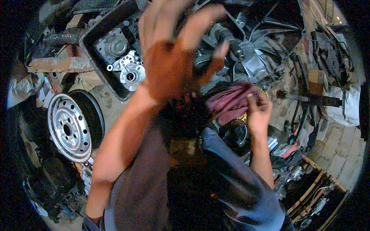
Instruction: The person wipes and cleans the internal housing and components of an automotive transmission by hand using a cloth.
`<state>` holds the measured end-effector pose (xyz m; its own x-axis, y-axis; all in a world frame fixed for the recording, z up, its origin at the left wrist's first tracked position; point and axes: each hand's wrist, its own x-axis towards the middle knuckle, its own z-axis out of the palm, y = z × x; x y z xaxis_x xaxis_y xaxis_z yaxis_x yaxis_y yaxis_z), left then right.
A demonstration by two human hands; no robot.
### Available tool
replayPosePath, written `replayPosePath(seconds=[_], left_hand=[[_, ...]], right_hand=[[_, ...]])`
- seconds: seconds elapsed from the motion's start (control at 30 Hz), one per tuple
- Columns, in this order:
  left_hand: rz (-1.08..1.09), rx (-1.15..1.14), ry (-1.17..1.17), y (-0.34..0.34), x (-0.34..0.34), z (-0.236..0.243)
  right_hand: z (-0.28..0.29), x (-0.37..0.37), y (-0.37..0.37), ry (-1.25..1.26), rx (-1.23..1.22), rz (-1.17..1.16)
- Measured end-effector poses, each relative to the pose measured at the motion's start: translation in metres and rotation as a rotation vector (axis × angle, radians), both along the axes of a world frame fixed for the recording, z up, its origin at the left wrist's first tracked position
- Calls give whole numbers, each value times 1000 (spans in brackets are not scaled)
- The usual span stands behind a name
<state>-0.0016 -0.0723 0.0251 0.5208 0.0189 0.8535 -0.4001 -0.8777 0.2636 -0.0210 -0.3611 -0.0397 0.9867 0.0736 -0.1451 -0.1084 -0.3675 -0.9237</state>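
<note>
My left hand (pixel 169 57) is raised high in the middle, fingers spread and smeared by motion, with nothing seen in it. It passes in front of a black tray (pixel 101 79) of metal parts, covering some of them. In that tray lie a silver machined part with a round bore (pixel 132 75) and a grey metal housing (pixel 115 47). My right hand (pixel 260 111) pinches the edge of a crumpled maroon cloth (pixel 228 103) above my knee. Under the cloth a dark round part with a yellow edge (pixel 238 130) shows only partly.
A steel wheel rim (pixel 69 129) stands at left, below a wooden plank (pixel 59 64). Beyond my right hand are a splined shaft (pixel 234 49) and a ribbed metal casing (pixel 256 63). Farther right lie a small cardboard box (pixel 315 77), a white sack (pixel 343 106) and a wooden-edged crate (pixel 306 194) of parts.
</note>
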Motion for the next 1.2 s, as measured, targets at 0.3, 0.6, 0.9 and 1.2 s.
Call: replayPosePath(seconds=[0.3,0.6,0.9,1.2], left_hand=[[-386,-181,1106,-62,-83,-76],[-368,-118,1470,-68,-72,-87],[-361,-551,910,-83,-67,-91],[-135,-216,767,-84,-62,-104]], right_hand=[[60,3,-25,-105,669,-341],[13,-21,-22,-328,-403,-206],[-7,-32,3,-134,-298,97],[-64,10,40,-361,-547,518]])
